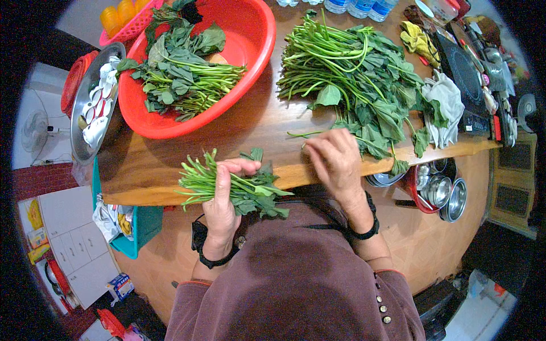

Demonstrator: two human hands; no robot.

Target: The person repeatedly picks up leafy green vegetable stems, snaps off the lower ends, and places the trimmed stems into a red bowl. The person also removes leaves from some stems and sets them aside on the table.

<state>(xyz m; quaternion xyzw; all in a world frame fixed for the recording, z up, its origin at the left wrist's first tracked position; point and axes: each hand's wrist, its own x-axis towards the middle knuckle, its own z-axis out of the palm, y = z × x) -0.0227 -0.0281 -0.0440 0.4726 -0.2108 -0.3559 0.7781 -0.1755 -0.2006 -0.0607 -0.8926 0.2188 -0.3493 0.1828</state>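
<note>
My left hand (222, 202) is closed around a small bunch of leafy greens (199, 181), cut stem ends to the left and leaves to the right, just off the near table edge. Fingers bent, my right hand (336, 162) is at the table edge over a single green stem (297, 135), which passes under the fingertips; the pinch itself is partly hidden. Just beyond that hand lies a large heap of leafy greens (364, 85), stems mostly toward the left. A red plastic basin (187, 129) at the far left holds bundled greens (193, 79) with trimmed stems.
Left of the basin stands a metal tray (78, 133) with white spoons and cups. Water bottles (359, 7) are at the back. A white cloth (442, 111), yellow gloves (420, 41) and a black cooktop (463, 74) lie right. Below are a teal bin (133, 241) and metal bowls (438, 192).
</note>
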